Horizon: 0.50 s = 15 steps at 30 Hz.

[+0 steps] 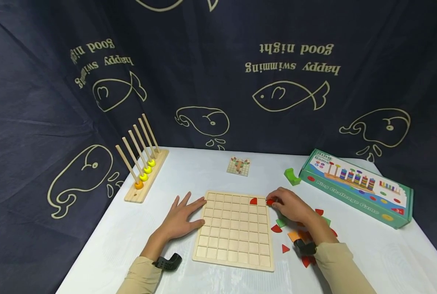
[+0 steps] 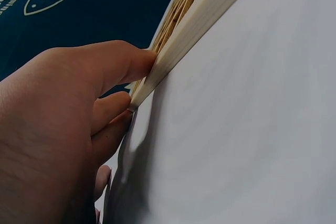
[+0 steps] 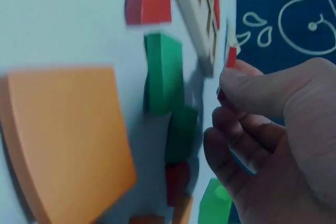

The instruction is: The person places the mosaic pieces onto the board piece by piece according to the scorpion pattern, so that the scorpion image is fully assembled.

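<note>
A wooden grid board (image 1: pixel 233 234) lies flat on the white table. One red quarter-circle piece (image 1: pixel 253 201) sits in a cell of its far row, towards the right. At the board's far right corner my right hand (image 1: pixel 289 204) pinches a red piece (image 1: pixel 270 202) between thumb and fingers; in the right wrist view only a red edge (image 3: pixel 231 57) of it shows. My left hand (image 1: pixel 179 218) has its fingers spread, with the thumb and a fingertip touching the board's left edge. The left wrist view shows these fingers against the board's pale side (image 2: pixel 173 51).
Loose red, green and orange pieces (image 1: pixel 293 236) lie right of the board, partly under my right forearm. A small pattern card (image 1: pixel 238 166), a peg stand (image 1: pixel 145 183) with rings, a green curved block (image 1: pixel 292 177) and a game box (image 1: pixel 358 188) stand beyond.
</note>
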Available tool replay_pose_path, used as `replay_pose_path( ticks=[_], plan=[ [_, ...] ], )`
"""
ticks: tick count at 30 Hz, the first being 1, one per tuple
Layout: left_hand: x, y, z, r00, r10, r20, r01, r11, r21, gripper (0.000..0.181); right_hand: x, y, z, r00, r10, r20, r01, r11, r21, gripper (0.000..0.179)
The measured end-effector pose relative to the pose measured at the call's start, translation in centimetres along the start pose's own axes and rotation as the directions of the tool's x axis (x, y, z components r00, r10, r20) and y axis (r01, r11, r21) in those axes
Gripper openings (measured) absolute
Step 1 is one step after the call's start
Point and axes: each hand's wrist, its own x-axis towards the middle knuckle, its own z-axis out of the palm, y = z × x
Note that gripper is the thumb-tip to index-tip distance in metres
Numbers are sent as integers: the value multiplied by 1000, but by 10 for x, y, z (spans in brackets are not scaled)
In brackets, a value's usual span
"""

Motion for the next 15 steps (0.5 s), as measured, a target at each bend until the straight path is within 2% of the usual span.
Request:
replay_pose_path(
  ticks=[4,10,15],
  plan=[
    [-1,0,-1,1000,-5,4,5,1000,8,65,-3,-10,3,998,-66,8,66,998,15,23],
    [-1,1,-1,1000,-2,-6,2,1000,2,65,-6,-17,8,993,-106,52,107,994,-20,24],
    [-1,2,-1,1000,-7,-6,7,1000,1,65,-6,-18,10,988,-143,55,144,989,-15,24]
  ],
)
